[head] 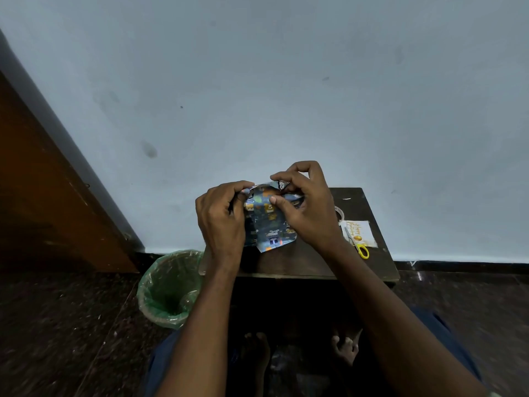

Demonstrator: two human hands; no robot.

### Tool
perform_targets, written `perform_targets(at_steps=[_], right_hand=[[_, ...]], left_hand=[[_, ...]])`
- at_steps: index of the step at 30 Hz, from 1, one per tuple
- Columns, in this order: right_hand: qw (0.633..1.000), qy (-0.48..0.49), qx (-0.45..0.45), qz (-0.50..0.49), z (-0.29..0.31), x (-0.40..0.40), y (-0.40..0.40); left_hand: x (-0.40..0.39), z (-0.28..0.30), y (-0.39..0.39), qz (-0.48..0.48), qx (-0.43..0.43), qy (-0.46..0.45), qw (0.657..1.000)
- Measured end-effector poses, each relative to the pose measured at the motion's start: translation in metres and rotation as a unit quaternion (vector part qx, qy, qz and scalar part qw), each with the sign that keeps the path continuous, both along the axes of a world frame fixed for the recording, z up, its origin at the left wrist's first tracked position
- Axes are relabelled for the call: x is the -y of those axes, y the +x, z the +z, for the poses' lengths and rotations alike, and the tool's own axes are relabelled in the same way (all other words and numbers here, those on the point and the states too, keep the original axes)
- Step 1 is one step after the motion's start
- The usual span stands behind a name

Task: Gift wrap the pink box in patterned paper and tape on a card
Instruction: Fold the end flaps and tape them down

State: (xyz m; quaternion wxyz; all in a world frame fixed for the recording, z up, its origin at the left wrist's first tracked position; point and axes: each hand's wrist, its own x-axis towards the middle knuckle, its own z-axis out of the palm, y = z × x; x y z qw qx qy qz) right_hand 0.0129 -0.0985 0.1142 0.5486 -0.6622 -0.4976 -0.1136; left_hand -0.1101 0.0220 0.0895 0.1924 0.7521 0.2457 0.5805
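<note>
The box is covered in dark blue patterned paper [267, 222] with small animal faces, and it is held up above the small dark wooden table [300, 262]. No pink shows. My left hand [220, 219] grips the parcel's left side with curled fingers. My right hand [306, 207] pinches a folded paper flap at the parcel's top right, thumb pressing on the front face. A white card [362, 233] with yellow print lies on the table's right side. A tape roll [340, 214] sits just behind the card, partly hidden by my right hand.
Yellow-handled scissors [361, 249] lie on the card's near edge. A bin lined with a green bag [169, 287] stands on the floor left of the table. A pale wall rises right behind the table, and a brown wooden door [51, 196] is at the left.
</note>
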Motion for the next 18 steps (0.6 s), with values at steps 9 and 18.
perform_targets(at_steps=[9,18], right_hand=[[1.0,0.01,0.025,-0.011,-0.002,-0.001,0.012],[0.999,0.047,-0.017,-0.017,-0.004,-0.009,0.005]], left_hand=[[-0.004,0.0,-0.001,-0.01,-0.015,0.01,1.0],[-0.015,0.014,-0.009,-0.11,-0.031,0.021,0.993]])
